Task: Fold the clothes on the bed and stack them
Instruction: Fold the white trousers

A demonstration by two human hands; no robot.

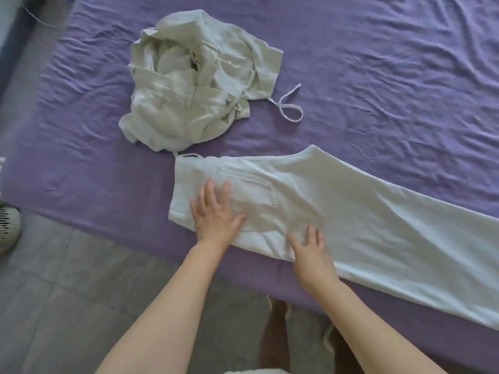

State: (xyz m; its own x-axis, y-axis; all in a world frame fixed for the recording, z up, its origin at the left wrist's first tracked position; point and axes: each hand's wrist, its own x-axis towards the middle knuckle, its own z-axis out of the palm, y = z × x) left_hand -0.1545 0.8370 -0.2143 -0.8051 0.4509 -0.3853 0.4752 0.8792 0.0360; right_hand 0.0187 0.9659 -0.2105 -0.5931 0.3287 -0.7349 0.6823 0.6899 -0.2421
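Note:
A pair of pale trousers (351, 211) lies flat along the near edge of the purple bed (391, 76), folded leg on leg, waistband to the left and legs running off to the right. My left hand (214, 214) lies flat on the seat beside the back pocket, fingers straight and spread. My right hand (310, 252) presses flat on the trousers' near edge a little to the right. Behind them sits a crumpled heap of pale clothes (197, 82) with a metal button and a loose white drawstring (290, 106).
The bed's near edge runs diagonally from left to lower right, with grey tiled floor (67, 292) below it. A small white round device (8, 228) stands on the floor at the far left. My legs show at the bottom middle.

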